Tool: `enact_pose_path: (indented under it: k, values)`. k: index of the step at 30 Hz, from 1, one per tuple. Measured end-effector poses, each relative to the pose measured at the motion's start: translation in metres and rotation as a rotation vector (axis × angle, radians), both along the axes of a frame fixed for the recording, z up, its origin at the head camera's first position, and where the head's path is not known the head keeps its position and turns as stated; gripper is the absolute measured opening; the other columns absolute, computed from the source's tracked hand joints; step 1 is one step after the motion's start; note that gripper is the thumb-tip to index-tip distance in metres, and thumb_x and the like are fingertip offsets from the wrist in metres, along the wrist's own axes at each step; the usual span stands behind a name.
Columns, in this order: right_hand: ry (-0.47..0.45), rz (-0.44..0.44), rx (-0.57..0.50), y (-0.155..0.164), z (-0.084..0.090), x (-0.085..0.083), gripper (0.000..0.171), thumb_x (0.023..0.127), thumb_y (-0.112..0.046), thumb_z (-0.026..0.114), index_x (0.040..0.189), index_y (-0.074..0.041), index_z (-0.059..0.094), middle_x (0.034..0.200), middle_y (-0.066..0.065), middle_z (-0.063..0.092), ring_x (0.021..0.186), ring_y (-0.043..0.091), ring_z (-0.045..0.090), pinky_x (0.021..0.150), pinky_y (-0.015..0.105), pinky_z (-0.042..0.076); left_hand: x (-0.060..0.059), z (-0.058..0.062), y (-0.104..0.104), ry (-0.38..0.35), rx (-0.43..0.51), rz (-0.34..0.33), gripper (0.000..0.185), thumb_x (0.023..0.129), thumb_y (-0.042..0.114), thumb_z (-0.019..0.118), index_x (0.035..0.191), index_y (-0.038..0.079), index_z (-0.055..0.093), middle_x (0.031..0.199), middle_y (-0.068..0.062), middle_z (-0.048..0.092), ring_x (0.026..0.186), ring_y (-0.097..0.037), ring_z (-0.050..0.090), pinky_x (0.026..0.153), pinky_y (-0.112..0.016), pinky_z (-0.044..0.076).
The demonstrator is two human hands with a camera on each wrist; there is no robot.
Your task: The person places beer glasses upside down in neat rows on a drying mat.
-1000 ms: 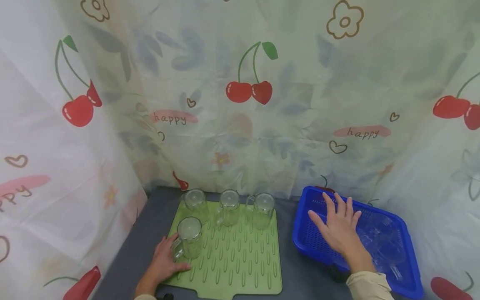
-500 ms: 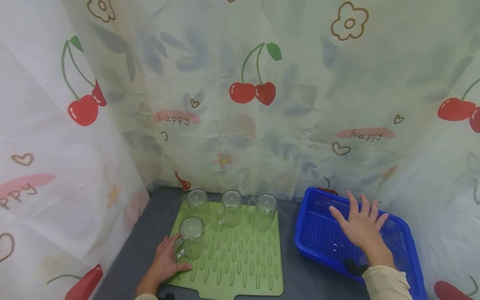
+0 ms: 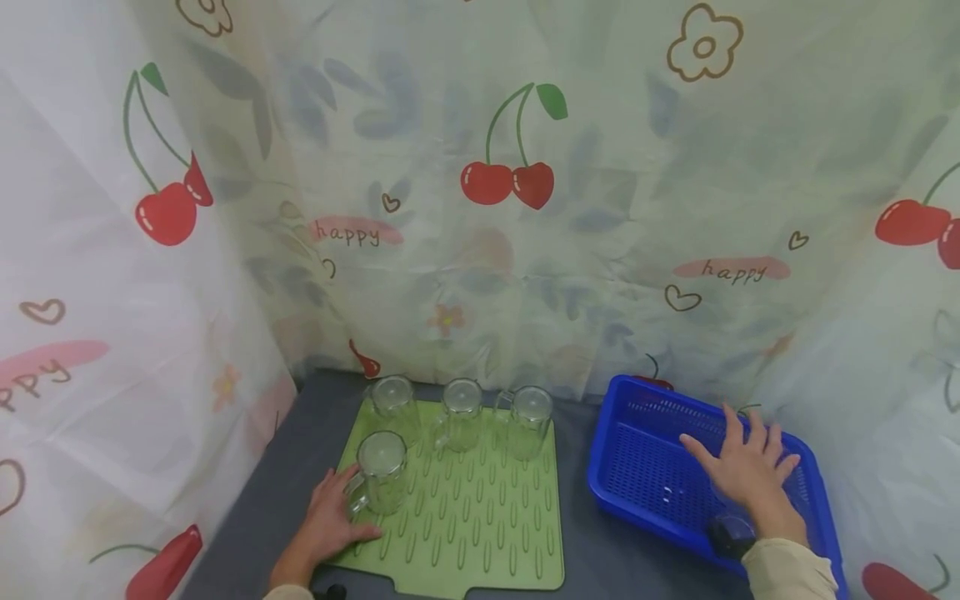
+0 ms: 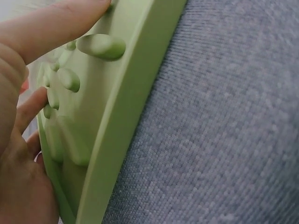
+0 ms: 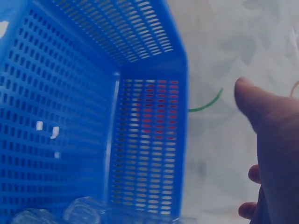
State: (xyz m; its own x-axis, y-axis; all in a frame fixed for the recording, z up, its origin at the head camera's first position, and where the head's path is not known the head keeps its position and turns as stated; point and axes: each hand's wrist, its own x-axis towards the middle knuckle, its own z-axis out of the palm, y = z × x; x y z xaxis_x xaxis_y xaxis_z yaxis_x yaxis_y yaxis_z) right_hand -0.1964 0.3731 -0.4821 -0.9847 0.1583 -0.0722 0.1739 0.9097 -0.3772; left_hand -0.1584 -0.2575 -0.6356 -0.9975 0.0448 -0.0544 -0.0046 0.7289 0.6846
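My left hand [image 3: 327,525] rests on the left edge of a green drying mat [image 3: 480,542], thumb and fingers apart. Its fingertips are beside the handle of the nearest clear glass mug [image 3: 384,475]; whether they touch it, I cannot tell. In the left wrist view the thumb [image 4: 60,23] reaches over the ridged mat. Several mugs stand upside down on the mat, including one at the back right [image 3: 529,425]. My right hand [image 3: 752,479] hovers with spread fingers over a blue basket [image 3: 630,508], holding nothing. Glassware [image 5: 84,212] lies in the basket, largely hidden by that hand in the head view.
A grey cloth [image 3: 585,542] covers the table beneath mat and basket. Behind and at both sides hangs a white curtain [image 3: 510,292] printed with cherries, close to the mat's back edge and the basket.
My right hand has moved to the right across the basket, exposing more of its perforated floor, fingers still spread. The left hand and the mugs on the mat stay in place.
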Motion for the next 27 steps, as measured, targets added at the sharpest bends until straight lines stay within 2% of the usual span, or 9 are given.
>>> enact_pose_path:
  k: [6,9,14,21,27]
  values:
    - [-0.037,-0.028,0.016,0.011,-0.012,0.002,0.121,0.089,-0.084,0.044,0.161,0.003,-0.001,0.156,0.047,-0.011,0.139,0.073,-0.019,0.095,0.091,-0.017,0.000,0.000,-0.002,0.018,-0.015,-0.020,0.125,0.053,0.044,0.100,0.154,0.003,0.038,0.154,-0.031,0.045,0.150,-0.061,0.015,0.118,-0.077,0.016]
    - [-0.072,-0.052,-0.001,0.020,-0.012,0.003,0.124,0.088,-0.084,0.047,0.161,0.003,-0.005,0.155,0.049,-0.013,0.138,0.073,-0.023,0.095,0.091,-0.018,0.000,0.000,-0.002,-0.002,-0.017,-0.015,0.125,0.054,0.045,0.100,0.155,0.005,0.037,0.156,-0.029,0.043,0.151,-0.060,0.014,0.118,-0.076,0.016]
    - [-0.143,-0.098,-0.034,0.035,-0.012,0.005,0.129,0.087,-0.083,0.051,0.159,0.003,-0.012,0.152,0.050,-0.020,0.137,0.072,-0.029,0.097,0.090,-0.016,0.000,0.000,0.000,0.010,-0.004,-0.023,0.124,0.054,0.043,0.100,0.155,0.006,0.038,0.156,-0.030,0.042,0.151,-0.060,0.014,0.119,-0.076,0.016]
    - [-0.197,-0.110,-0.033,0.044,-0.022,0.005,0.142,0.078,-0.087,0.058,0.157,0.009,-0.010,0.151,0.053,-0.016,0.138,0.073,-0.017,0.106,0.087,-0.004,0.002,0.000,0.000,0.026,-0.012,-0.020,0.123,0.054,0.041,0.100,0.154,0.002,0.039,0.154,-0.033,0.042,0.150,-0.060,0.015,0.119,-0.075,0.017]
    - [-0.249,-0.100,-0.026,0.050,-0.025,0.005,0.146,0.074,-0.088,0.061,0.158,0.006,-0.012,0.151,0.052,-0.016,0.137,0.074,-0.018,0.103,0.088,-0.001,0.002,0.002,0.000,0.026,-0.011,-0.018,0.123,0.053,0.041,0.101,0.153,0.001,0.039,0.154,-0.033,0.042,0.150,-0.060,0.016,0.119,-0.075,0.017]
